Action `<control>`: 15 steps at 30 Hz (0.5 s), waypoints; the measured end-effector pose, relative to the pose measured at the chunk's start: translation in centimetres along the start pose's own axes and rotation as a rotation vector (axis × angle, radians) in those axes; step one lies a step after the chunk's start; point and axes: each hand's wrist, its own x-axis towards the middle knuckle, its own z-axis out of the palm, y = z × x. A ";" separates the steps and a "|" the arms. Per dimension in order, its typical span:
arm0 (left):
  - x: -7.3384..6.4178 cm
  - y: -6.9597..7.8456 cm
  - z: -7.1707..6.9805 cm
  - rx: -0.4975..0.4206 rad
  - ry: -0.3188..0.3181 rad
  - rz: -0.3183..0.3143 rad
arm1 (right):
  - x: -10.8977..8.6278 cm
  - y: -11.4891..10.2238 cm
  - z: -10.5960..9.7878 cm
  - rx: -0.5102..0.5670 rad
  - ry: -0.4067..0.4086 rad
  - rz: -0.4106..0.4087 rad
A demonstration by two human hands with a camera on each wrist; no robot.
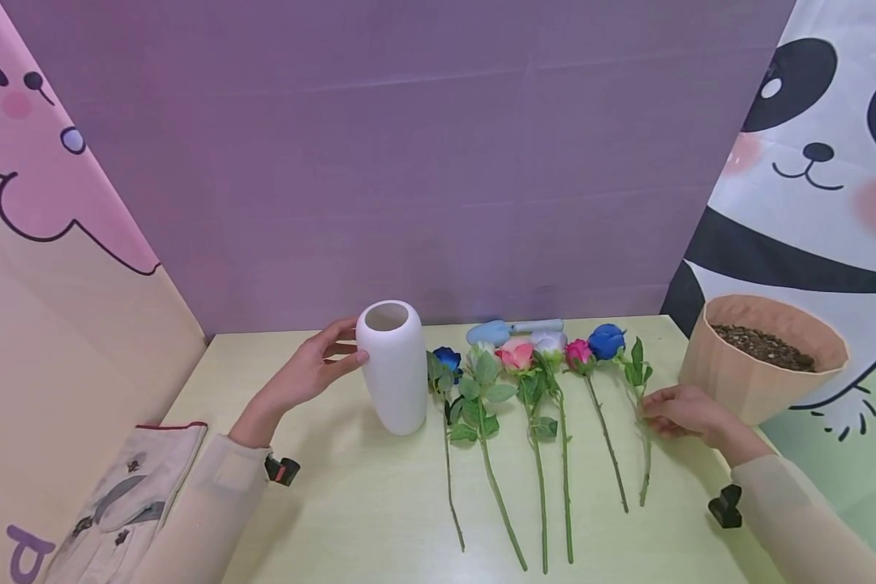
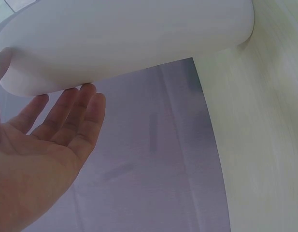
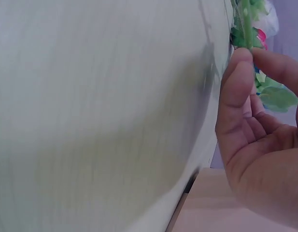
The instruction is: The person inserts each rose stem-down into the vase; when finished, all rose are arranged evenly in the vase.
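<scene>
Right hand (image 1: 683,413) pinching stem (image 3: 247,29), soil (image 1: 762,349) in head view only

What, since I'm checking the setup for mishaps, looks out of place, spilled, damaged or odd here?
Nothing clearly stands out. The soil sits inside its pot, no spill shows on the table, and the white vase has no visible damage. The flowers are loosely spread, blooms toward the far side.

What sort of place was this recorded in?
Probably a staged recording booth: there is a plain purple backdrop, with a panda-printed panel to its right and a pink cartoon panel to its left.
</scene>
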 end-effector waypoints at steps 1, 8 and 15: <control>0.0 0.0 0.0 0.000 0.000 0.000 | 0.0 0.1 0.0 0.012 -0.002 -0.005; -0.1 0.1 0.0 -0.007 -0.003 0.005 | 0.0 -0.3 0.1 0.069 -0.021 -0.034; -0.1 0.1 0.1 0.002 0.000 0.005 | 0.3 -0.2 0.0 0.112 -0.042 -0.084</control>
